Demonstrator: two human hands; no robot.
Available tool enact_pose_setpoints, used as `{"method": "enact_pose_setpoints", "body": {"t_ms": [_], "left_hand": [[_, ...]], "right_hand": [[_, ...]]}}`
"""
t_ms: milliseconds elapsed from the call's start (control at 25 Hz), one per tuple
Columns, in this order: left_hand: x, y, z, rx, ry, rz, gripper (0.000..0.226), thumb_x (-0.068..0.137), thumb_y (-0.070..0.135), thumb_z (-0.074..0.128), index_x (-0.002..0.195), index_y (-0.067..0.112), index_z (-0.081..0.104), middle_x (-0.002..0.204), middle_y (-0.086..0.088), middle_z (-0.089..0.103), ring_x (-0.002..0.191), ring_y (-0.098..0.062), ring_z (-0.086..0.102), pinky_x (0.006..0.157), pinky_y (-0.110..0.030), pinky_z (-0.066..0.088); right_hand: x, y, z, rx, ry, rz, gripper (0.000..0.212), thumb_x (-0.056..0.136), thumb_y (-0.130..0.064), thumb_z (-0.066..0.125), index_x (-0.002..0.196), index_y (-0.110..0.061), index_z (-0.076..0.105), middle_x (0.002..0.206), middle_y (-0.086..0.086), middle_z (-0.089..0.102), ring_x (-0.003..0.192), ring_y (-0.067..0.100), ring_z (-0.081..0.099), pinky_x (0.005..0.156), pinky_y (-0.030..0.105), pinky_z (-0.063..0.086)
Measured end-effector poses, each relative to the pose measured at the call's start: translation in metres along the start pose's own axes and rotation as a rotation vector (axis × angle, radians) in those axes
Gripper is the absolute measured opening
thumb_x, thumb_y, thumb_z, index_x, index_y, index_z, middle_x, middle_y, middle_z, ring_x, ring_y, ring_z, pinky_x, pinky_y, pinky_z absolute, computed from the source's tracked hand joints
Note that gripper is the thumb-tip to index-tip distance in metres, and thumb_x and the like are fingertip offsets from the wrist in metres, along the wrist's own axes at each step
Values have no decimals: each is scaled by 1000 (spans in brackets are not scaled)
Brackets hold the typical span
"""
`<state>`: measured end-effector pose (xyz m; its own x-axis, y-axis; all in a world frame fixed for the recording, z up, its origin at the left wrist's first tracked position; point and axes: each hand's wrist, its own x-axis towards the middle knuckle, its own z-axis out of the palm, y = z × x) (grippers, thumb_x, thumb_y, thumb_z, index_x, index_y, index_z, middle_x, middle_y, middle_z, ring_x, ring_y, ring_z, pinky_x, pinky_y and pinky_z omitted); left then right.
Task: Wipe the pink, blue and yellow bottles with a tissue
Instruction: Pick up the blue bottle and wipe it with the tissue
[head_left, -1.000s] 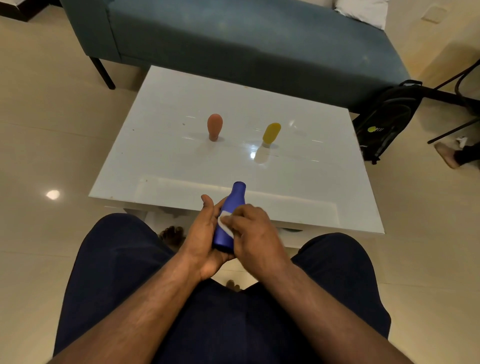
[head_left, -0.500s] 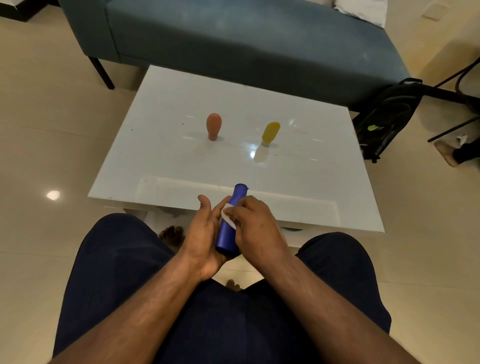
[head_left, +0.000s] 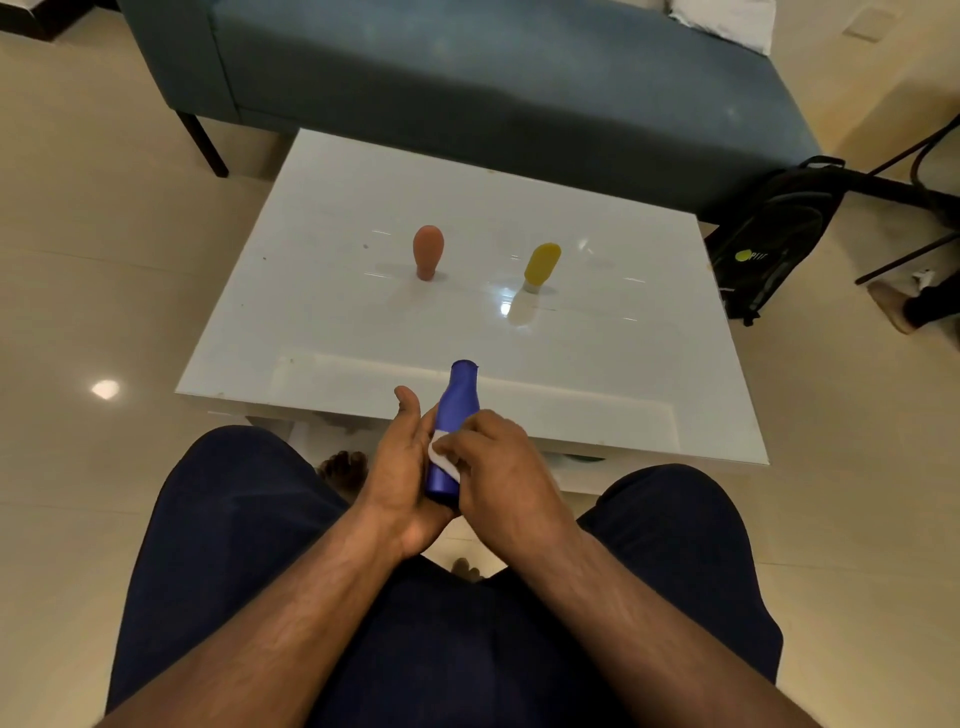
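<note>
Tilted slightly more upright than a moment ago, the blue bottle (head_left: 451, 426) hangs over the table (head_left: 322, 322) near edge, left hand (head_left: 400, 467) gripping it, right hand (head_left: 498, 462) apparently pinching the tissue (head_left: 441, 457) against it.

Both forearms reach forward over the lap and meet at the tall dark-blue plastic bottle (head_left: 451, 431). The left hand (head_left: 402, 470) cradles its lower end, thumb raised beside it. The right hand (head_left: 498, 467) curls over its right side, fingers pressing a small white tissue (head_left: 441, 457) against it.
</note>
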<state>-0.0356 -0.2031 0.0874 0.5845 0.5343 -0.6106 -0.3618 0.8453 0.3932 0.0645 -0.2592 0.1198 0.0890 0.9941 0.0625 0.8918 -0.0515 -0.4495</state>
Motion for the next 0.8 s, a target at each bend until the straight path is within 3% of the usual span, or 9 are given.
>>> {"method": "enact_pose_setpoints", "body": {"t_ms": [120, 200, 280, 400, 480, 560, 640, 720, 800], "left_hand": [[-3, -4, 3, 80, 53, -15, 60, 94, 63, 48, 131, 18, 65, 109, -14, 73, 92, -29, 71, 81, -47, 56], [-6, -5, 2, 173, 47, 35, 49, 96, 50, 55, 133, 19, 60, 107, -12, 75, 88, -28, 71, 75, -44, 57], [-8, -4, 4, 299, 10, 101, 37, 99, 36, 58, 133, 23, 57, 108, -6, 77, 92, -27, 71, 79, -45, 57], [-8, -5, 8, 550, 8, 202, 40, 96, 15, 64, 132, 30, 56, 117, 6, 74, 112, -23, 65, 99, -44, 51], [-5, -9, 8, 776, 17, 301, 45, 93, 11, 68, 126, 38, 58, 115, 6, 70, 109, -17, 63, 97, -34, 48], [-3, -10, 9, 892, 48, 383, 46, 91, 9, 70, 116, 45, 59, 107, 8, 66, 98, -12, 62, 89, -26, 47], [-2, -11, 8, 911, 81, 433, 46, 90, 7, 71, 110, 46, 61, 103, 9, 66, 93, -10, 61, 84, -23, 47], [0, -13, 8, 917, 87, 479, 43, 89, 5, 72, 111, 41, 64, 105, 4, 69, 96, -16, 64, 87, -29, 51], [-1, -13, 9, 895, 90, 504, 42, 89, 2, 71, 106, 39, 64, 105, -2, 70, 99, -21, 65, 90, -32, 54]], "right_hand": [[19, 10, -5, 86, 51, 172, 17, 93, -18, 58, 106, -18, 69, 97, -1, 58, 86, 16, 57, 78, 30, 52], [30, 21, -11, 248, 132, 319, 14, 95, -21, 57, 103, -20, 68, 102, -3, 60, 88, 12, 60, 76, 27, 56], [38, 32, -22, 431, 250, 450, 12, 93, -18, 59, 95, -26, 68, 101, -7, 63, 88, 7, 61, 75, 22, 56], [42, 40, -41, 578, 358, 538, 16, 90, -16, 61, 91, -31, 68, 94, -13, 67, 91, 7, 61, 82, 38, 56], [40, 39, -54, 655, 375, 553, 19, 90, -16, 63, 91, -33, 69, 92, -15, 68, 91, 9, 62, 82, 42, 57], [35, 33, -67, 665, 353, 509, 19, 90, -17, 63, 93, -34, 69, 93, -16, 68, 92, 7, 62, 83, 37, 56], [28, 22, -75, 573, 262, 403, 19, 90, -17, 62, 95, -33, 69, 98, -18, 66, 95, 1, 60, 84, 22, 51], [22, 7, -75, 408, 122, 304, 18, 91, -17, 60, 98, -31, 69, 101, -18, 61, 96, -3, 56, 80, 7, 42], [20, -1, -71, 254, 10, 251, 16, 92, -21, 59, 103, -27, 69, 100, -15, 56, 93, -1, 53, 77, 5, 38]]}}
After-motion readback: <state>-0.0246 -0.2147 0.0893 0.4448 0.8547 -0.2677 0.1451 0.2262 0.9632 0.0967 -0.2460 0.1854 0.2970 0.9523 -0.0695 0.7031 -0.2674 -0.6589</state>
